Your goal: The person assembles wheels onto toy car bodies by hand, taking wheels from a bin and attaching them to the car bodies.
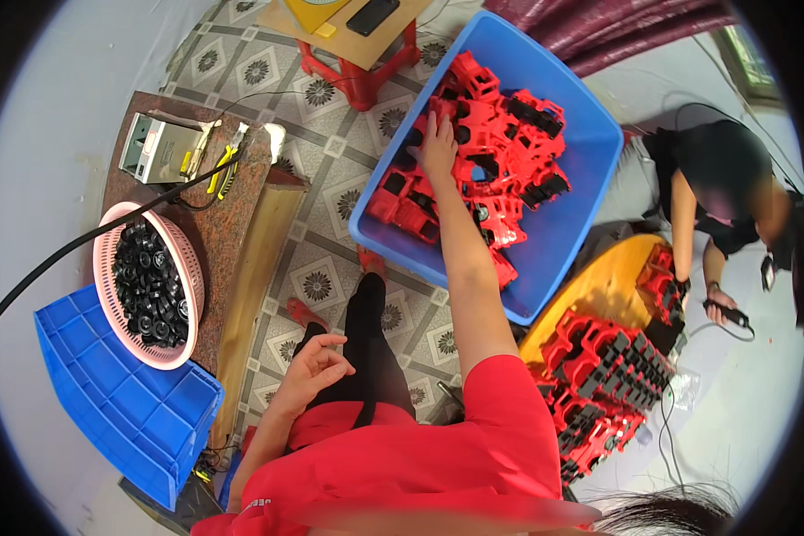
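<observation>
My right arm stretches forward into a large blue plastic tub (590, 152) heaped with red toy truck bodies (496, 134) that have black parts. Over the left side of the heap, my right hand (438, 150) lies with its fingers extended on the red bodies; no grip on any one of them shows. My left hand (315, 371) hovers in front of my body, its fingers loosely bent and apart, with nothing visible in it. Nearest on that side is a pink basket (198, 299) full of small black wheels (149, 281).
On the left, a stone-topped bench (210, 255) carries yellow-handled pliers (228, 170) and a metal device (163, 147); a black cable crosses it. A blue lid (129, 393) leans below. At right, a co-worker (719, 170) holds a black tool beside a yellow table (554, 335) stacked with toy trucks.
</observation>
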{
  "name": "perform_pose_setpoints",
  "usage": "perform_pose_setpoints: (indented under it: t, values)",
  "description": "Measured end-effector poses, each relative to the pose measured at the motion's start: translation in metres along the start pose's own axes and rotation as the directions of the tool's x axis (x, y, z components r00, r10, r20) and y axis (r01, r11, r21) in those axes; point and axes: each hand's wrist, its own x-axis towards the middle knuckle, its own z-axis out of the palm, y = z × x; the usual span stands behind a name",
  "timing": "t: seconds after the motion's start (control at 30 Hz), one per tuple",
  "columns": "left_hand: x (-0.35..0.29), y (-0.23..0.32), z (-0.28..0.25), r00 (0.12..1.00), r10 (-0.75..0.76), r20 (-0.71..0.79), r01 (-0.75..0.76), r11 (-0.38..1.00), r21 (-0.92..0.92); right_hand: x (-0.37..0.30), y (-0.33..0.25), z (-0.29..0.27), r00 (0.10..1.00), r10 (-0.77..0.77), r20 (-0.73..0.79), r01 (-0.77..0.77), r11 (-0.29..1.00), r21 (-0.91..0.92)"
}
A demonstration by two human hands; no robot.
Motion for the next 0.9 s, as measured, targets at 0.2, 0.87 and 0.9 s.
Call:
perform_pose_setpoints:
  t: [0.2, 0.87, 0.9]
  values:
    - [0.025, -0.014, 0.016, 0.998, -0.057, -0.038, 0.056, 0.998, -0.010, 0.012, 0.033, -0.010, 0.962, 0.054, 0.268, 0.013, 0.971, -0.240]
    - [-0.028, 0.002, -0.077, 0.490, 0.553, -0.674, -0.871, 0.287, -0.398, -0.251, -0.264, -0.248, 0.707, -0.359, 0.610, -0.607, 0.135, 0.783]
    - [-0.051, -0.001, -0.101, 0.458, 0.566, -0.686, -0.887, 0.242, -0.393, -0.252, -0.277, -0.236, 0.648, -0.480, 0.591, -0.535, 0.265, 0.802]
